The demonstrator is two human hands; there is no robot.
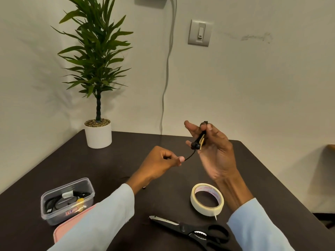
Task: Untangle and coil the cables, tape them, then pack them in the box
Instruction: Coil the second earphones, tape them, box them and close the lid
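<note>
Fingers of the right hand [213,149] clamp the taped cable bundle [198,140]; below that grip, left hand [161,160] pinching the loose tail [189,157] should tuck it gently.

A potted plant [97,69] in a white pot [98,134] stands at the far left corner of the dark table [262,178], close to the wall. On the wall [253,87] behind the table, a light switch plate [200,32] is mounted right of the plant, and a grey wall cable [167,66] hangs down between the plant and the switch. A wooden edge [331,147] is partly visible at the far right border of the view.
</note>
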